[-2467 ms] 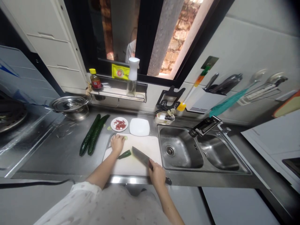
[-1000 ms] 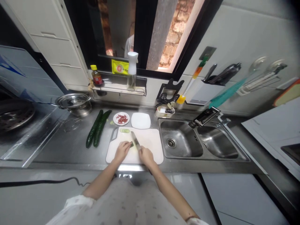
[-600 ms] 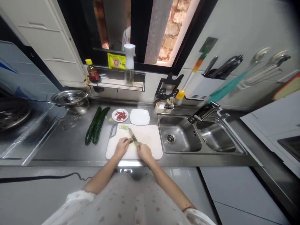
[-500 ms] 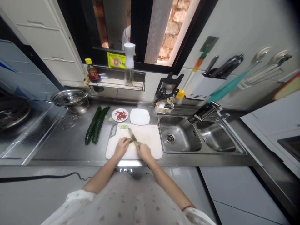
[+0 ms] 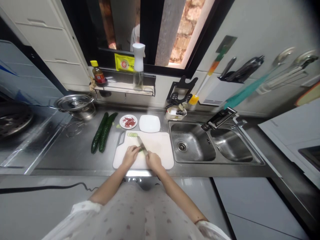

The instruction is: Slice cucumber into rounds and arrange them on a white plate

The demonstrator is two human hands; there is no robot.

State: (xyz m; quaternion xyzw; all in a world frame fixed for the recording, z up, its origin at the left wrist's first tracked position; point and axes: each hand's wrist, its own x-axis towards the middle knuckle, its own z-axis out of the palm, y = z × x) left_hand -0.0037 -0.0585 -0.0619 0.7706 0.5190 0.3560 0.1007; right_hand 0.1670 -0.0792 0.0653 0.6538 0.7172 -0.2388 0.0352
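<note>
My right hand (image 5: 153,160) is closed round the handle of a kitchen knife (image 5: 142,144), whose blade points away and to the left over the white cutting board (image 5: 162,146). Against the blade's left side, my left hand (image 5: 130,156) presses its fingers on a small piece of cucumber (image 5: 140,150), mostly hidden by the fingers and the knife. A short row of cucumber slices (image 5: 132,134) lies near the board's far left corner, beside the knife tip. Left of the board, two whole cucumbers (image 5: 104,132) rest side by side on the steel counter.
Behind the board stand a small plate of chopped red bits (image 5: 128,122) and a white square plate (image 5: 149,124). A double sink (image 5: 192,143) with a black faucet (image 5: 220,119) adjoins the board's right side. A lidded steel pot (image 5: 76,106) is at the back left.
Both hands, the knife and the cucumber piece keep nearly the same place on the board. The whole view has shifted very slightly.
</note>
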